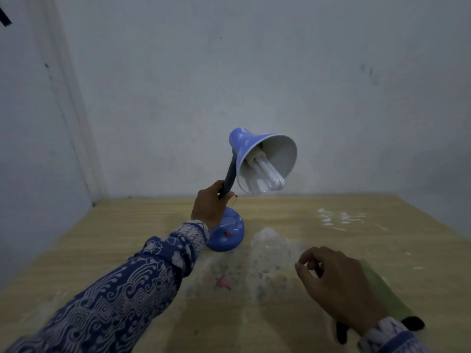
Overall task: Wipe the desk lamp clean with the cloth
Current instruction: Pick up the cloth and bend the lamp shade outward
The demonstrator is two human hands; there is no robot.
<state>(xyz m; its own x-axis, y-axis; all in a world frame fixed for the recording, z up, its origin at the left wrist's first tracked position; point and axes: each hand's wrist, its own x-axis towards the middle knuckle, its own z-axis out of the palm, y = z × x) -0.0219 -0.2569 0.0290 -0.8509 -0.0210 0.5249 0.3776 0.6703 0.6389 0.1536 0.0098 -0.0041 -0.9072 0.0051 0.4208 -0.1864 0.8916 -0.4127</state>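
The blue desk lamp stands near the back of the wooden table, its round base carrying a small red switch. Its shade is tilted toward me, showing the white inside and a white tube bulb. My left hand grips the dark flexible neck just above the base. My right hand hovers over the table at the front right with its fingers curled round a dark cloth. The cloth is mostly hidden under the hand, with dark ends showing beside the wrist.
The wooden table meets grey walls behind and to the left. A whitish translucent patch lies right of the lamp base, a small pink mark in front of it, and white smears at the back right.
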